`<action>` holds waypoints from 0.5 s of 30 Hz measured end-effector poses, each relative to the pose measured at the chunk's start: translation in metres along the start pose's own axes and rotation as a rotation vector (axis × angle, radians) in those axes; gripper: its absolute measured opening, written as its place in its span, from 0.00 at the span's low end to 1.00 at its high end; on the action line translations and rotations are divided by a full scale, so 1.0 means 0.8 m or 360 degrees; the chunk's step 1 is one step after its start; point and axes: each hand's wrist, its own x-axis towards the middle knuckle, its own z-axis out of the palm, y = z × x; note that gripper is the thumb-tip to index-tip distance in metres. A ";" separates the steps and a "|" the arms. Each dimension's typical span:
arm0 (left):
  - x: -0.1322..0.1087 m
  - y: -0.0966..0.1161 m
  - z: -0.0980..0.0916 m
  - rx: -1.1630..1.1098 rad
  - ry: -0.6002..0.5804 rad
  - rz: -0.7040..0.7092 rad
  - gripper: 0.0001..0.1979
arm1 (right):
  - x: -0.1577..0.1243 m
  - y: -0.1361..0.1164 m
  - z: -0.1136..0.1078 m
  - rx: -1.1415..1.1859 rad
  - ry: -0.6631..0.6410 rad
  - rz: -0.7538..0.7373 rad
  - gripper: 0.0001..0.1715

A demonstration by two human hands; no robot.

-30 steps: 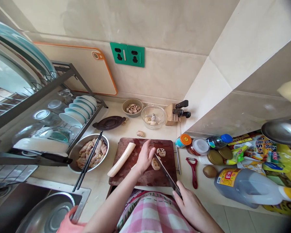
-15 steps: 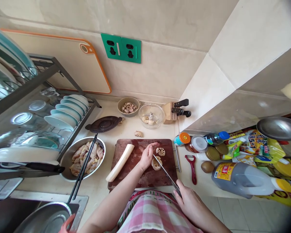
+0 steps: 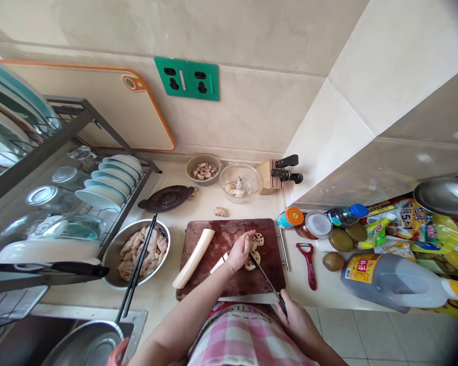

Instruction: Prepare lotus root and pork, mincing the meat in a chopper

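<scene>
On the brown cutting board (image 3: 236, 287), my left hand (image 3: 239, 252) is closed over a lotus root piece (image 3: 218, 263), most of it hidden under the palm. My right hand (image 3: 295, 314) grips a knife (image 3: 269, 283), its blade tip slanting up to my left fingertips. Cut lotus root slices (image 3: 256, 241), showing round holes, lie just right of the left hand, some partly behind the blade. A long, pale peeled lotus root (image 3: 194, 259) rests along the board's left side.
Left of the board, black chopsticks (image 3: 138, 264) lean across a metal bowl (image 3: 119, 239) of raw chicken. Behind are a garlic bowl (image 3: 204, 156), glass bowl (image 3: 241, 175), ginger (image 3: 221, 211) and knife block (image 3: 265, 178). A red peeler (image 3: 309, 267) and large bottle (image 3: 389, 278) lie right.
The view has shifted slightly, moving the counter items right. Pale lotus root now shows left of my left wrist, and more of the slices appears near the fingertips. The knife stays in my right hand.
</scene>
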 end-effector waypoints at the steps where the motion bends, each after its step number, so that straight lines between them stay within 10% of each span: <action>1: 0.001 0.002 -0.001 0.0008 -0.0011 -0.0020 0.24 | 0.001 0.003 0.002 0.0025 0.0012 -0.0006 0.18; 9: -0.029 0.029 -0.047 0.0270 0.0026 -0.0188 0.39 | -0.015 0.034 -0.007 0.0656 0.0181 -0.0336 0.18; 15: -0.038 0.048 0.003 0.1437 -0.0424 -0.0444 0.68 | 0.004 0.078 -0.010 0.1494 -0.0046 0.0072 0.25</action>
